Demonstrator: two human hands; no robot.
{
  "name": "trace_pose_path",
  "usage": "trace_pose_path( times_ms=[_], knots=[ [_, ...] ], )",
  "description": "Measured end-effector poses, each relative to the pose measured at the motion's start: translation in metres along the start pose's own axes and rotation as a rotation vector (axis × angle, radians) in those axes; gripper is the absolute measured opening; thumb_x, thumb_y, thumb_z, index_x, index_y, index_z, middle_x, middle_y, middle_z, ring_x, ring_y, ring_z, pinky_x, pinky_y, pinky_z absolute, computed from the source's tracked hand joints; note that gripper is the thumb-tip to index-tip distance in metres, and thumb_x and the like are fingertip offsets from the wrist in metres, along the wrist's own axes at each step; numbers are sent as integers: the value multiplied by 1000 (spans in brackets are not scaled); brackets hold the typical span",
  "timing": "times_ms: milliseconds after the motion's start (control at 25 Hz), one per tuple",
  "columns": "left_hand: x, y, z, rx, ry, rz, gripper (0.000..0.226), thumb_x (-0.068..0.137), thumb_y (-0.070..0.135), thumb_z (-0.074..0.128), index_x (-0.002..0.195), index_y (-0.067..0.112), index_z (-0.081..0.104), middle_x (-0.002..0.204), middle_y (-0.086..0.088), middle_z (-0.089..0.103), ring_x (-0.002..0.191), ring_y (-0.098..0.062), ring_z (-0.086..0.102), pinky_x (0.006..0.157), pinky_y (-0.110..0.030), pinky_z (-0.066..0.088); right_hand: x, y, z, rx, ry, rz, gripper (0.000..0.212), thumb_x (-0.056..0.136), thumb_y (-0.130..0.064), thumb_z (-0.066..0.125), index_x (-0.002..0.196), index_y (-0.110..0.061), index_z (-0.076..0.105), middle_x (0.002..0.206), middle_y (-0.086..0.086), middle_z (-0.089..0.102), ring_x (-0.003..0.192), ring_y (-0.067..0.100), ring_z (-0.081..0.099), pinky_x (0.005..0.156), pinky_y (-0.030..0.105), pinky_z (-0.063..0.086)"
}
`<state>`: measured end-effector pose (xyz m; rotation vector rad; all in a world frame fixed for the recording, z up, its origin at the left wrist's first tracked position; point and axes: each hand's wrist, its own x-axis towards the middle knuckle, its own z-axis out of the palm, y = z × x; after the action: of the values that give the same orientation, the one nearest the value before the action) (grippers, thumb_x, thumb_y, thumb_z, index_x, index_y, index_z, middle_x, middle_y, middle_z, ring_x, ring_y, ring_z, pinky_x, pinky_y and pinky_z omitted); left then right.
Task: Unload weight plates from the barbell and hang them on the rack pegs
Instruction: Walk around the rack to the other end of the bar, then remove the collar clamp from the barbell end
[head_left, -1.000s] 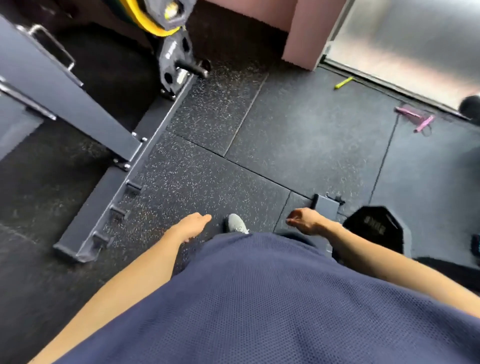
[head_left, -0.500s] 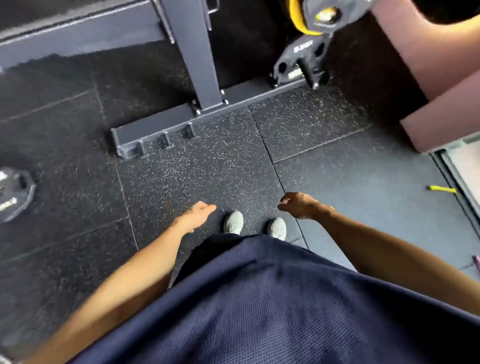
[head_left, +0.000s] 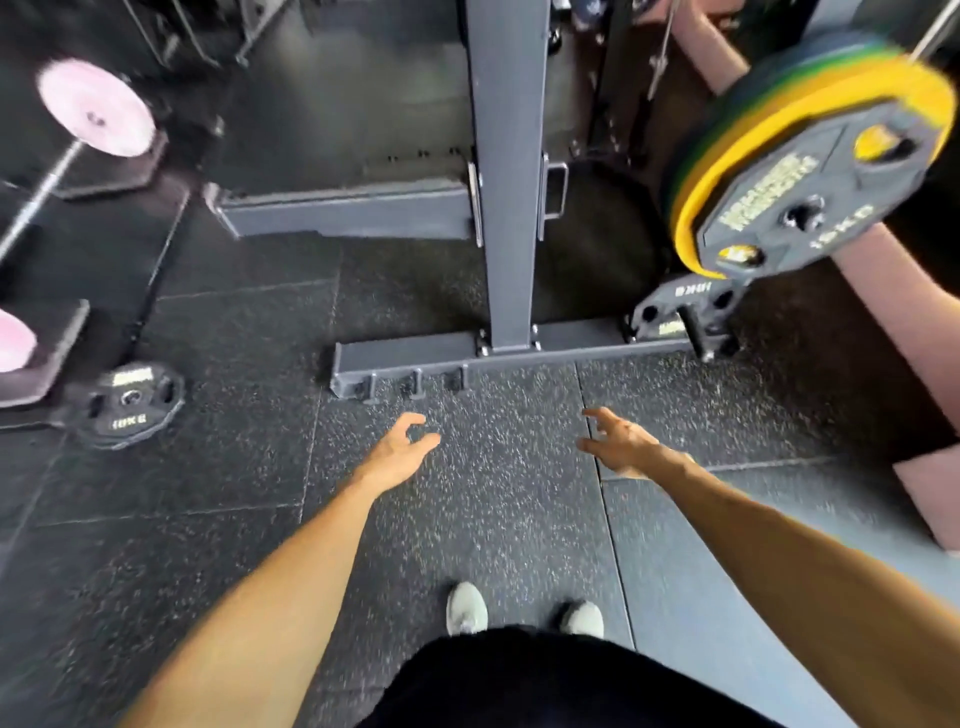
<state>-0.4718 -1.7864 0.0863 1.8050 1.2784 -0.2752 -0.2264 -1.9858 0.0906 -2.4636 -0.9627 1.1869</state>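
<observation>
A stack of plates (head_left: 810, 171) hangs at the upper right: a black plate in front, yellow, green and blue ones behind it. Below it a small black plate (head_left: 680, 312) sits on a low peg of the grey rack (head_left: 506, 182). Another black plate (head_left: 130, 405) lies flat on the floor at the left. My left hand (head_left: 402, 449) and my right hand (head_left: 615, 441) are stretched out over the rubber floor in front of the rack base, fingers spread, holding nothing.
The rack's base beam (head_left: 405, 358) with three short stubs lies just beyond my hands. A barbell with pink plates (head_left: 96, 106) rests at the upper left on black blocks. A pink wall (head_left: 893, 322) borders the right side. My shoes (head_left: 467, 608) show below.
The view has swung up and to the left, so the rack upright now stands ahead of me. Both arms have reached further forward and the fingers have spread apart.
</observation>
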Motion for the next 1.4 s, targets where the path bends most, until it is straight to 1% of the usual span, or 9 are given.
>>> trace_pose_path(
  times_ms=[160, 240, 400, 560, 680, 800, 1000, 1200, 1400],
  knots=[
    [10, 50, -72, 0, 133, 131, 48, 95, 49, 50, 139, 34, 38, 105, -5, 61, 91, -21, 60, 82, -36, 42, 7, -61, -56, 26, 144, -137, 58, 96, -35, 53, 147, -18, 31, 141, 15, 50, 126, 31, 51, 99, 31, 38],
    [11, 79, -107, -13, 192, 194, 47, 94, 52, 48, 138, 38, 38, 126, -18, 57, 111, -34, 59, 90, -43, 44, 5, -91, -84, 32, 209, -210, 55, 97, -33, 51, 146, -16, 32, 137, 17, 53, 126, 30, 50, 98, 29, 37],
    [-1, 139, -175, -56, 317, 339, 45, 94, 54, 44, 136, 39, 38, 131, -12, 53, 107, -25, 56, 92, -39, 41, 0, -148, -146, 50, 344, -333, 56, 98, -36, 48, 147, -16, 31, 137, 20, 52, 127, 31, 49, 103, 32, 35],
    [-20, 186, -234, -88, 458, 427, 45, 96, 54, 40, 137, 36, 39, 135, -8, 51, 121, -28, 50, 93, -39, 38, -10, -193, -202, 58, 429, -419, 56, 98, -42, 45, 148, -22, 29, 141, 15, 49, 129, 29, 48, 105, 36, 37],
    [-42, 216, -275, -116, 524, 495, 44, 97, 53, 38, 138, 35, 39, 126, -6, 55, 116, -26, 52, 86, -37, 37, -23, -228, -242, 53, 488, -477, 56, 98, -44, 44, 148, -25, 28, 143, 15, 48, 128, 29, 49, 104, 35, 39],
    [-62, 243, -313, -121, 584, 559, 45, 97, 55, 37, 137, 35, 40, 127, -5, 54, 123, -25, 48, 91, -36, 35, -40, -262, -278, 46, 549, -529, 56, 98, -44, 44, 148, -24, 29, 139, 16, 51, 119, 29, 55, 98, 33, 41],
    [-93, 285, -368, -89, 698, 680, 42, 101, 49, 36, 137, 28, 44, 120, -5, 55, 105, -25, 51, 81, -33, 35, -70, -316, -328, 19, 690, -597, 54, 98, -45, 42, 146, -24, 32, 134, 11, 56, 111, 27, 58, 89, 29, 39],
    [-107, 310, -405, -74, 745, 756, 36, 101, 46, 36, 131, 28, 47, 95, 2, 52, 84, -22, 51, 66, -33, 37, -88, -356, -359, -22, 826, -614, 53, 97, -46, 42, 143, -19, 37, 118, 11, 64, 94, 25, 62, 90, 34, 46],
    [-94, 332, -433, -23, 742, 776, 37, 101, 47, 34, 128, 27, 49, 115, -2, 56, 91, -20, 49, 75, -33, 36, -86, -399, -390, -66, 883, -574, 54, 96, -50, 41, 138, -16, 44, 126, 14, 60, 100, 27, 58, 92, 34, 46]
  ],
)
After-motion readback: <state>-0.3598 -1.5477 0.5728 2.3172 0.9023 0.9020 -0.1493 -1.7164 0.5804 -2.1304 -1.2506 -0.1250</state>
